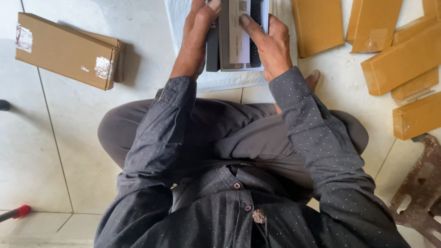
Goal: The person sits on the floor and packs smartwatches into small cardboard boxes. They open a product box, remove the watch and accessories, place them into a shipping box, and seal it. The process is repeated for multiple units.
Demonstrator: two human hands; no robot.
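Grey flat box (229,41) with a white paper label, held upright over a white padded mailer (216,80) on the tiled floor (69,138); clamped from both sides, left hand (195,39) with fingers closed round its left edge, right hand (271,46) with fingers pressed on the label and right edge; not yet inside the mailer, not yet wrapped, so packing seemingly at an early stage for this piece; finished-looking parcels in brown tape (404,59) lying in a group at the right, well apart from the hands; brown cardboard box (69,50) lying at the left, untouched; red-tipped handle (16,212) at the lower left; rusty metal piece (422,188) at the lower right.
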